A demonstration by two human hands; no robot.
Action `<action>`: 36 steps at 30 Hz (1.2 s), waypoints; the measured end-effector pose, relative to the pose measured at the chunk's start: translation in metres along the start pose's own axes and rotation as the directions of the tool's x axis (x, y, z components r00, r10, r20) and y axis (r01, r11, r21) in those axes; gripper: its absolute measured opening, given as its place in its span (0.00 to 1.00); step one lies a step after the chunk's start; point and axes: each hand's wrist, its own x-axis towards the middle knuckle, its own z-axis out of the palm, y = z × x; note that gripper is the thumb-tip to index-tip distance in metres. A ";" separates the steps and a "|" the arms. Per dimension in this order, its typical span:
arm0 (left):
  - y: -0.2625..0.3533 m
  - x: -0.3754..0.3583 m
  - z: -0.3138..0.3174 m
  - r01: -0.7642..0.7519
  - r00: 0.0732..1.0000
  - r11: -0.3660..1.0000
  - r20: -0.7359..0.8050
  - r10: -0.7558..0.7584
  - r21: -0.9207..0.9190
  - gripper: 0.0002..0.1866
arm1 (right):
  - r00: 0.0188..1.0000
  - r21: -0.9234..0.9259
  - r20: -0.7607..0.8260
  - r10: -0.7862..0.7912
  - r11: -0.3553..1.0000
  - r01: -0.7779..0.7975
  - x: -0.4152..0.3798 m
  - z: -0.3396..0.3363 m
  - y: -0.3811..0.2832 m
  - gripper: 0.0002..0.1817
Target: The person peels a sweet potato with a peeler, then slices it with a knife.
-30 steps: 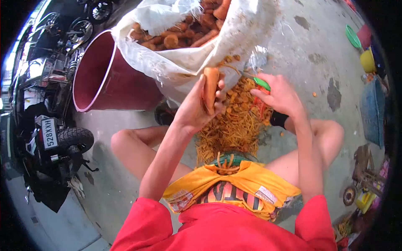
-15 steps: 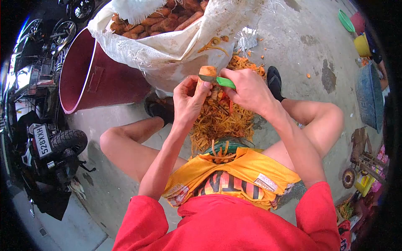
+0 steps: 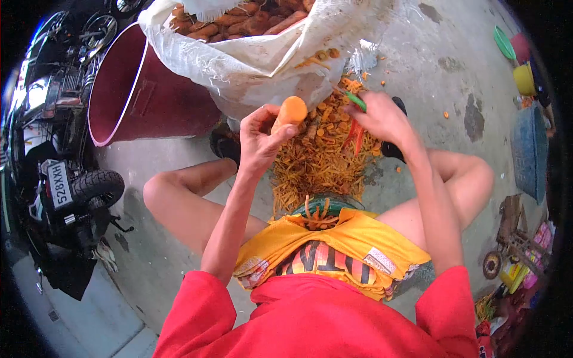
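Note:
My left hand is wrapped round a carrot, whose flat, bright orange cut end points up. Off to the right, my right hand grips a green-handled knife, its blade pointing up and left, apart from the carrot. Beneath both hands spreads a heap of carrot peelings with round cut-off ends among them. A red, thin-armed tool lies on the heap below my right hand.
A white sack full of unpeeled carrots stands ahead, beside a tilted dark red bin. Parked motorcycles line the left. A blue-grey basin and a yellow container are at the right.
The knife has left the carrot's top and moved right with my right hand. The carrot now shows a fresh flat end in my left hand.

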 end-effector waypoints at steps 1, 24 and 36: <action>0.005 0.001 0.003 -0.044 0.999 0.995 -0.013 0.046 0.094 0.18 | 0.995 0.039 -0.046 -0.093 0.995 0.095 -0.006 -0.001 -0.013 0.19; -0.009 0.001 0.012 0.059 0.998 0.987 0.026 -0.056 -0.146 0.17 | 0.966 0.241 -0.137 -0.217 0.939 0.245 -0.012 0.017 -0.050 0.18; 0.029 -0.001 0.022 0.356 0.927 0.879 0.239 -0.289 -0.318 0.46 | 0.921 0.696 -0.382 -0.082 0.630 0.345 0.003 -0.018 -0.020 0.12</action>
